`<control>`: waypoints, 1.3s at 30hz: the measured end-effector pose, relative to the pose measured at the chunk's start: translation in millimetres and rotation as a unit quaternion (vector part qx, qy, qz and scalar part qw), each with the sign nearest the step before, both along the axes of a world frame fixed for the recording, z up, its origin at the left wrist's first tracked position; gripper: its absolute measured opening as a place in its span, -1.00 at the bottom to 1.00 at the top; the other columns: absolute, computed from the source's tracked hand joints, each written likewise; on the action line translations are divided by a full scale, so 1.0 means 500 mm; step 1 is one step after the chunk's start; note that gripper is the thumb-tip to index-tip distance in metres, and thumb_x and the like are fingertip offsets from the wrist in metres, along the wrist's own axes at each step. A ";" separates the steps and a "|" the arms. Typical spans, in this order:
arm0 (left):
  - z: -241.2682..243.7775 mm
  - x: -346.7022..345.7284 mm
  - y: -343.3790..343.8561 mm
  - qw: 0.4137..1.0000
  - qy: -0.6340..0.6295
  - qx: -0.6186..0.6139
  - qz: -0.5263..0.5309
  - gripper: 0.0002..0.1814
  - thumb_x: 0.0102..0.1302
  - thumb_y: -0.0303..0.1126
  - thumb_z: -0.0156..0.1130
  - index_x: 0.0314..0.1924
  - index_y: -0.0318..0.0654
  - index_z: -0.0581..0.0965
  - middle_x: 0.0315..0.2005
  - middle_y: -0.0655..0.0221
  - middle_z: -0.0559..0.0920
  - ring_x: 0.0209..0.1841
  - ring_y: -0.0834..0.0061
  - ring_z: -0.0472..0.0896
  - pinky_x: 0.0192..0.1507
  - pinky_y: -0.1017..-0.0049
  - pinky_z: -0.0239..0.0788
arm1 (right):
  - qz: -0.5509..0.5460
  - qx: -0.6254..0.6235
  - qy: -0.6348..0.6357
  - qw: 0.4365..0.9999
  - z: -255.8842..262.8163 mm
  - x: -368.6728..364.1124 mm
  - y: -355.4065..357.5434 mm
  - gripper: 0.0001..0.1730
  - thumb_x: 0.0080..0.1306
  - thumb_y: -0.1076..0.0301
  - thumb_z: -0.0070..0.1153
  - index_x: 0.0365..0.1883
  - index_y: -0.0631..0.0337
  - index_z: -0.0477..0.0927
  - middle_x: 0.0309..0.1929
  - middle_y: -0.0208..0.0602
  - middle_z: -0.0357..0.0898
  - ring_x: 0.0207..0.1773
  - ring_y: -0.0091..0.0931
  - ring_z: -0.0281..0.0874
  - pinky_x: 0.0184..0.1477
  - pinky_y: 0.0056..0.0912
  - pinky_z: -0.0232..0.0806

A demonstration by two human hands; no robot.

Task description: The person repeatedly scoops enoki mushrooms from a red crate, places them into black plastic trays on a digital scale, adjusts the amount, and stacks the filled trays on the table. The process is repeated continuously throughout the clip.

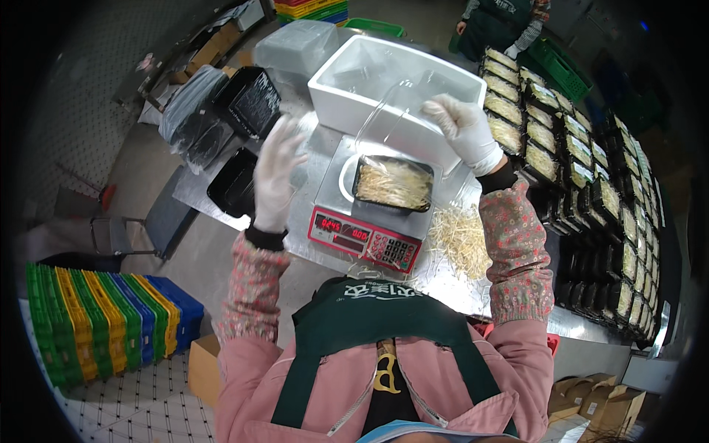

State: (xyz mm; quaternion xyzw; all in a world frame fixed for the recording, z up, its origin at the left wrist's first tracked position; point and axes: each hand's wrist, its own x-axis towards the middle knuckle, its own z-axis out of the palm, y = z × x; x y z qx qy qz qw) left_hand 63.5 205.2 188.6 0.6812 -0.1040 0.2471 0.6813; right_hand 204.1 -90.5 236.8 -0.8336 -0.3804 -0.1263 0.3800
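A black plastic tray of pale, thin sprouts [394, 183] rests on the metal pan of a red digital scale [365, 238], whose display is lit. My right hand [464, 133], in a white glove, pinches a clear plastic lid [382, 113] by one end; the lid hangs tilted above and behind the tray, in front of the white foam box [354, 105]. On the other side my gloved left hand [277, 174] is raised with its fingers apart, holding nothing, beside an empty black tray [230, 183]. Loose sprouts [461, 241] lie heaped on the metal table right of the scale.
Many filled black trays [540, 135] stand stacked at the right. Black trays [249, 102] and clear lids [296, 47] stand at the back left. Colourful crates [116, 318] and a chair [169, 213] are on the left. Another person [501, 25] stands beyond the stacks.
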 end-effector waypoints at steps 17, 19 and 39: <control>-0.115 0.109 -0.183 0.917 0.222 -0.270 -0.191 -0.67 0.54 -0.08 -0.01 0.12 -0.11 0.38 -0.41 0.33 0.60 -0.65 0.63 0.50 -0.71 0.63 0.30 | -0.127 0.332 0.201 0.913 -0.214 -0.078 -0.082 -0.79 0.37 0.49 0.18 -0.06 0.26 0.70 -0.21 -0.46 0.68 -0.23 -0.72 0.49 -0.15 -0.66 0.35; -0.129 0.108 -0.200 0.901 0.230 -0.315 -0.192 -0.62 0.57 0.01 -0.13 0.14 -0.06 0.34 -0.41 0.32 0.58 -0.67 0.60 0.48 -0.72 0.60 0.30 | -0.143 0.324 0.218 0.909 -0.213 -0.089 -0.077 -0.80 0.37 0.49 0.18 -0.07 0.25 0.70 -0.22 -0.51 0.67 -0.25 -0.75 0.44 -0.18 -0.68 0.31; -0.263 -0.194 -0.088 0.910 0.231 -0.220 -0.263 -0.64 0.53 -0.23 0.01 0.23 -0.01 0.20 -0.25 0.14 0.57 -0.41 0.26 0.66 -0.48 0.31 0.63 | 0.012 0.243 0.352 0.904 -0.319 -0.312 -0.016 -0.82 0.36 0.48 0.17 -0.09 0.23 0.70 -0.29 -0.37 0.60 -0.26 -0.59 0.54 -0.16 -0.53 0.40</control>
